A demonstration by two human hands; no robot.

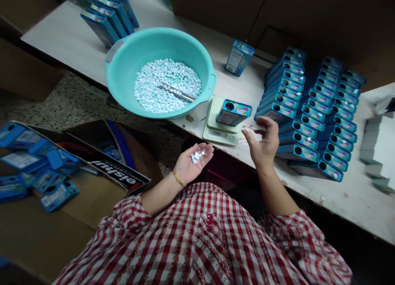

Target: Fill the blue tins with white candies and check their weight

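Observation:
My left hand (194,159) is turned palm up below the scale, cupping several small white candies (197,156). My right hand (263,143) hovers just right of the scale, thumb and fingers apart with nothing visible between them. Between the hands and slightly farther away, a blue candy box (233,113) with a round hole in its top rests on the pale green kitchen scale (224,136). To the left of it is a turquoise basin (160,38) of pale blue and white candies (151,83), in which a metal utensil (177,91) lies partly buried.
Rows of blue boxes (304,153) stand on the white table (336,207) at right, some with candies on top. A single box (240,59) stands behind the scale, and more boxes (108,22) at back left. A cardboard carton (89,194) at lower left contains loose blue boxes.

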